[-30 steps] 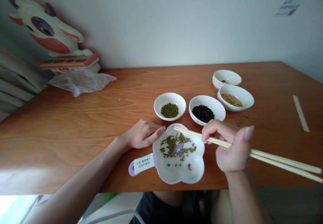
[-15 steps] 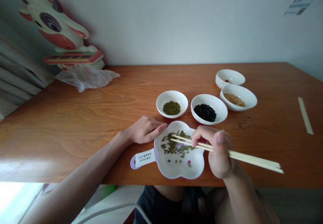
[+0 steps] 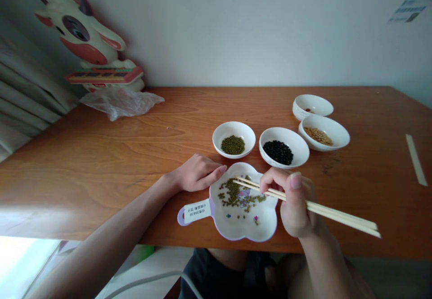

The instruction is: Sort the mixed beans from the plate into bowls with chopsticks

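Right hand [image 3: 297, 202] holds chopsticks [image 3: 340, 215] in fingers — long axis slants forward-left, tips at green beans [image 3: 232, 191] inside flower-shaped dish [image 3: 239, 229]. Left hand [image 3: 197, 173] nearer bean cluster, beside dish rim — left finger state unclear.

Wide gap btwn bag [image 3: 123, 104] & bowls [image 3: 234, 129] (tabletop [image 3: 185, 114])
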A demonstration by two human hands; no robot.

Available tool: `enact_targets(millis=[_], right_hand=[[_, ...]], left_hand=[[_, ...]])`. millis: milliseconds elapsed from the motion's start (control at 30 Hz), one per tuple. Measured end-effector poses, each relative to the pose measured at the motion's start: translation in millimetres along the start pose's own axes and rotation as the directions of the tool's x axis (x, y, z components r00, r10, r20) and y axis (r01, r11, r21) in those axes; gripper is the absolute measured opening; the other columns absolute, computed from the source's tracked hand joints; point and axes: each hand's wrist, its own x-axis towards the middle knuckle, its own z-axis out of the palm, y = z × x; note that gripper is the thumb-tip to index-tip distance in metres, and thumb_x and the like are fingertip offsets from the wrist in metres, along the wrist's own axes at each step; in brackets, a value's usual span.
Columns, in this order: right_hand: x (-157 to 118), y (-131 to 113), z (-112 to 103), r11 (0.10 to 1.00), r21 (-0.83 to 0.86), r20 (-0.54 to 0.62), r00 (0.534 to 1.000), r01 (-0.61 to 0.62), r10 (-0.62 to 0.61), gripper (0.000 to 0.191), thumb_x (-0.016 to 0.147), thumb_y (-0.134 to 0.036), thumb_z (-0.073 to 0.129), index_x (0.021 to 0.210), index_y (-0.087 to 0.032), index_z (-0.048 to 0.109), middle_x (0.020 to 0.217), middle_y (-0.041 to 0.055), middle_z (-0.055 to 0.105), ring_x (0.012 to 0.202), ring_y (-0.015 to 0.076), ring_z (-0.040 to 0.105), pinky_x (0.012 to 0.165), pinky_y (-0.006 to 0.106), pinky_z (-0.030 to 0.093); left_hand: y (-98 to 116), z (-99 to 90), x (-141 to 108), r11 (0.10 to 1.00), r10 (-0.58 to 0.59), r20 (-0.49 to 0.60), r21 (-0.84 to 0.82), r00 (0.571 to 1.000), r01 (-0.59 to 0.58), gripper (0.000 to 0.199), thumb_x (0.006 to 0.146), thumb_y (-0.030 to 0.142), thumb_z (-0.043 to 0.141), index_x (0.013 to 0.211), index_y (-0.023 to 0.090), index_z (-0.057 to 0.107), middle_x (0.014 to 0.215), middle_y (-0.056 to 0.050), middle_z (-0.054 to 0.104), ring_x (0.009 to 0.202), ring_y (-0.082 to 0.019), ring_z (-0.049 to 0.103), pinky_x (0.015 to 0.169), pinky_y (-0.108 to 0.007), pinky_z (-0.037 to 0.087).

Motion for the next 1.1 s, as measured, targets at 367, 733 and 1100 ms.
enact_targets(millis=[367,733,1100], right_hand=[[-1,4,4,1.000,0.002,-0.026,1.000,-0.004,0.004,0.070,0.115,-0.056,0.022,0.073,-0.021,0.065,0.066,0.0009,0.065,0.062,0.0139,0.060,0.063,0.032,0.042],[14,2,-10,0.986,0.165,-0.291,0.956,0.006,0.043,0.089,0.106,-0.073,0.011,0.060,-0.024,0.069,0.056,0.0071,0.064,0.058,0.0227,0.064,0.056,0.037,0.046],[33,-4,0,0.975,0.223,-0.363,0.927,-0.013,0.096,0.086,0.103,-0.079,0.015,0.063,-0.023,0.068,0.059,0.0065,0.063,0.058,0.0215,0.061,0.054,0.036,0.045]], left_hand=[[0,0.4,0,1.000,0.001,-0.025,-0.004,1.000,-0.001,0.047,0.116,0.035,0.035,0.075,0.020,0.051,0.069,-0.001,0.059,0.059,-0.013,0.052,0.062,-0.028,0.040],[-2,2.1,0,1.000,0.023,-0.026,-0.009,0.999,-0.023,0.050,0.116,0.035,0.033,0.071,0.020,0.048,0.065,-0.001,0.057,0.056,-0.013,0.050,0.060,-0.030,0.037],[-1,1.2,0,1.000,0.021,0.002,-0.003,1.000,-0.021,0.047,0.116,0.033,0.033,0.073,0.020,0.044,0.068,-0.001,0.057,0.059,-0.014,0.050,0.062,-0.031,0.036]])
